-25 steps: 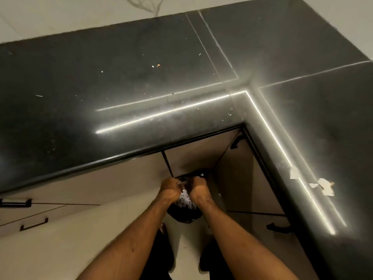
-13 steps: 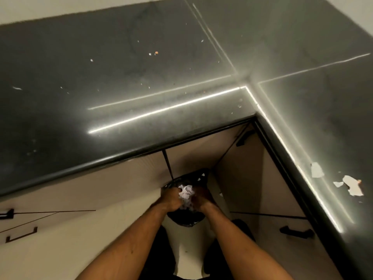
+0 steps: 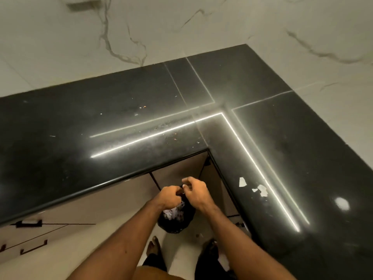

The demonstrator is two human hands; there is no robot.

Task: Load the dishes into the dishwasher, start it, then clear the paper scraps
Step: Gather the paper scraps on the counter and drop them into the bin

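Head view: left hand (image 3: pixel 168 197) and right hand (image 3: pixel 196 191) curl, grip unclear; paper scraps (image 3: pixel 262 190) at the bench (image 3: pixel 121 128) edge look flimsy, needing fingertip pinches.

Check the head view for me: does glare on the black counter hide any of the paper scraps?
Head view: bright strip-light reflections streak the countertop, one passing right beside the paper scraps, which read clearly; a round glare spot sits to their right; wide-angle distortion curves the counter's front edge.
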